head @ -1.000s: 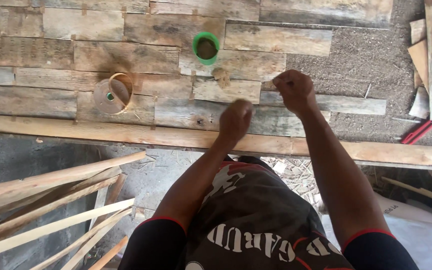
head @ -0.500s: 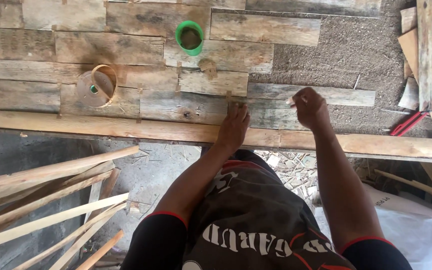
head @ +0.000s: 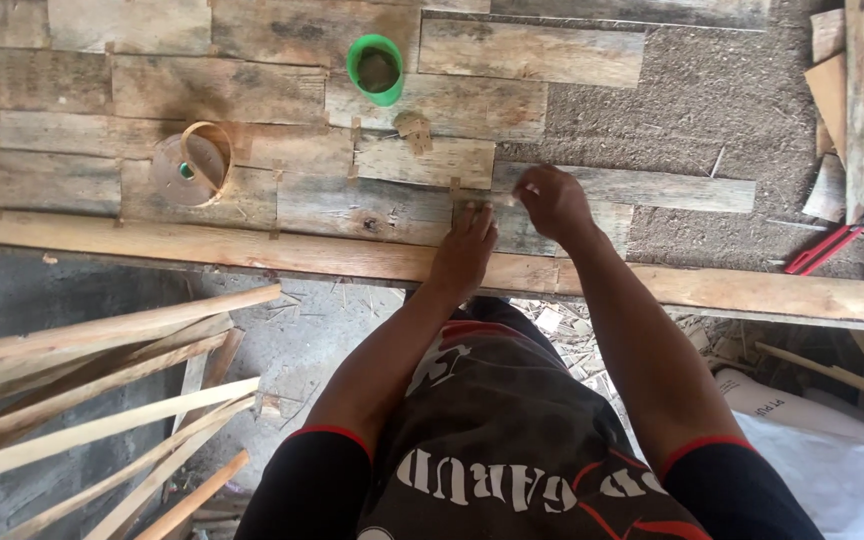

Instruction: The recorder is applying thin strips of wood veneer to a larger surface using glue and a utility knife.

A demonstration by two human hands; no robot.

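Weathered grey-brown boards [head: 202, 90], laid side by side in short staggered lengths, make up the work surface I am viewing from above; its right part is bare, gritty chipboard-like sheeting [head: 712, 110]. Along the near edge runs a long pale timber rail [head: 202, 245]. Below it at far left I note a grey concrete wall and floor with a bundle of pale wooden slats [head: 92, 390] leaning across. On the boards at left stands a round clear container [head: 190, 165], and further right a green cup [head: 375, 68]. Near centre, the left hand [head: 464, 255] lies flat on a board, fingers extended and close together, tips touching a small wood strip [head: 474, 200]. Just beside it, the right hand [head: 552, 200] is curled, fingers pinched narrowly on the strip's right end. At far right I record stacked offcuts [head: 857, 110] and a red-handled tool [head: 824, 250]. White sheeting [head: 832, 470] lies at lower right.
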